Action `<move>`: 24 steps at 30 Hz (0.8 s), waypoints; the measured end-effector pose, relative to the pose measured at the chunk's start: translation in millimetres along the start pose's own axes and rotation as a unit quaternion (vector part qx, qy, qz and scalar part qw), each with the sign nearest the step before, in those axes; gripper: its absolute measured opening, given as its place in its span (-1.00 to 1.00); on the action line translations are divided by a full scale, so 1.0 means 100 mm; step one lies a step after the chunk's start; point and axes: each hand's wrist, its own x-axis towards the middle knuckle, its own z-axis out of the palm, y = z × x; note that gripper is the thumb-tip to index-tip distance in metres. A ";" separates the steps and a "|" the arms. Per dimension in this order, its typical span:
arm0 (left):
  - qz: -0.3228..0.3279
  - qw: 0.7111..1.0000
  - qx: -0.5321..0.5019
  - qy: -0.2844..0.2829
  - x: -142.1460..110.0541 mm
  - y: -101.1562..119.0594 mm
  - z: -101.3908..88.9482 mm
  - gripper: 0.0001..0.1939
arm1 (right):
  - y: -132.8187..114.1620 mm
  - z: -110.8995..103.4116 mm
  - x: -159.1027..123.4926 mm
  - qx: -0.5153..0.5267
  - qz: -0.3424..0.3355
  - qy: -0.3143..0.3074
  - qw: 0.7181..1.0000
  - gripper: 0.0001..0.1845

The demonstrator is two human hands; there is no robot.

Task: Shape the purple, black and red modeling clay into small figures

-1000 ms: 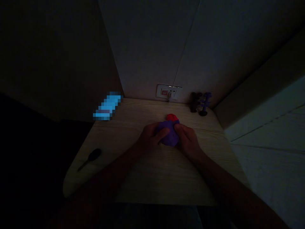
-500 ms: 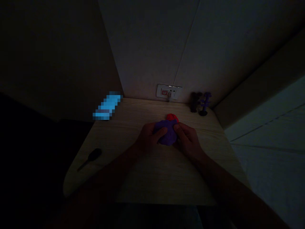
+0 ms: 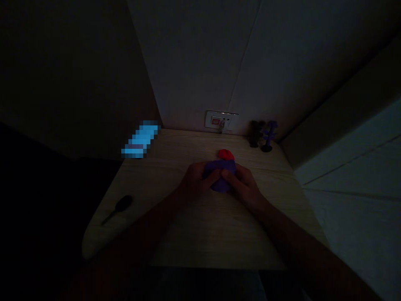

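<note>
A soft purple lump, with a smooth, rounded lower edge, is held between my two hands above the table. It may be modelling clay or cloth; the dim light hides which. My left hand wraps its left side, thumb lying across the front. From the right, my right hand grips it with the thumb pressed near its middle, close to the other thumb. The fingers behind the lump are hidden. Just beyond it lies a crumpled red piece on the tabletop.
The pale wooden table meets the wall at the back. A dark hairbrush-shaped object lies at left. Behind it is a pixelated glowing blue rectangle. A wall socket holds a plug. Two dark ornaments, one brownish and one purple, stand back right.
My right thumb has moved left across the purple lump, closer to my left thumb. The lump looks more folded or covered. The red piece stays put.
</note>
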 end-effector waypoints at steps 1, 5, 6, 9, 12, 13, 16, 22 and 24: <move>0.004 1.000 0.009 0.000 0.00 0.00 0.00 -0.64 | -0.01 0.00 0.00 -0.010 -0.001 0.000 1.000 -0.54; 0.002 1.000 0.001 0.009 0.00 -0.02 0.02 -0.63 | -0.02 0.02 -0.01 -0.019 -0.009 0.004 1.000 -0.56; -0.009 1.000 -0.021 0.008 0.01 -0.03 0.03 -0.62 | -0.01 0.02 -0.01 -0.017 -0.009 0.005 1.000 -0.57; -0.048 0.995 -0.090 0.000 0.01 -0.05 0.05 -0.56 | -0.01 0.03 -0.01 -0.017 -0.022 0.023 0.999 -0.58; -0.032 0.998 -0.060 -0.004 0.00 -0.06 0.04 -0.51 | -0.01 0.02 0.01 -0.028 -0.032 0.046 0.998 -0.56; -0.016 0.999 -0.037 -0.004 -0.01 -0.06 0.03 -0.50 | -0.01 0.01 0.01 -0.030 -0.029 0.046 0.998 -0.54; 0.021 0.999 0.026 0.006 -0.01 -0.04 0.01 -0.54 | -0.01 -0.01 0.02 -0.040 -0.011 0.028 0.999 -0.52; 0.030 0.999 0.037 0.004 -0.01 -0.02 0.01 -0.54 | -0.01 0.01 0.01 -0.040 -0.001 0.039 0.998 -0.54; 0.003 1.000 0.002 0.001 0.00 -0.04 0.01 -0.51 | -0.02 0.03 0.01 -0.033 -0.002 0.039 0.999 -0.54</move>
